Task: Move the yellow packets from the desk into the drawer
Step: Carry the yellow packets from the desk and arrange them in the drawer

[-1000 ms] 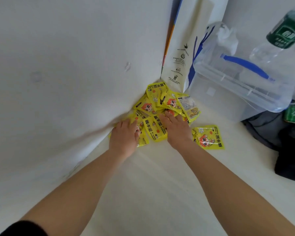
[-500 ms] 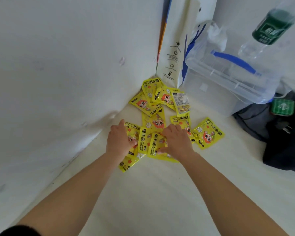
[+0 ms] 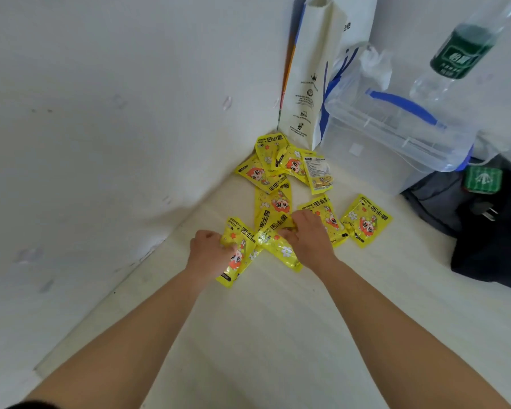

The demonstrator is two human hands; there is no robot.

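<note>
Several glossy yellow packets (image 3: 281,199) w/ cartoon faces

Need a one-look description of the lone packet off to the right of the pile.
Start at the clear plastic box with the blue handle. On the desk just in front lies a yellow packet, right of the right hand. Unlike most others, it is neither held nor overlapped.

Both bare forearms reach forward, side by side. The left hand (image 3: 210,251) curls knuckles-up, fingers closed over something yellow. The right hand (image 3: 309,236) lies palm-down beside it, fingers bent and pinching inward.
</note>
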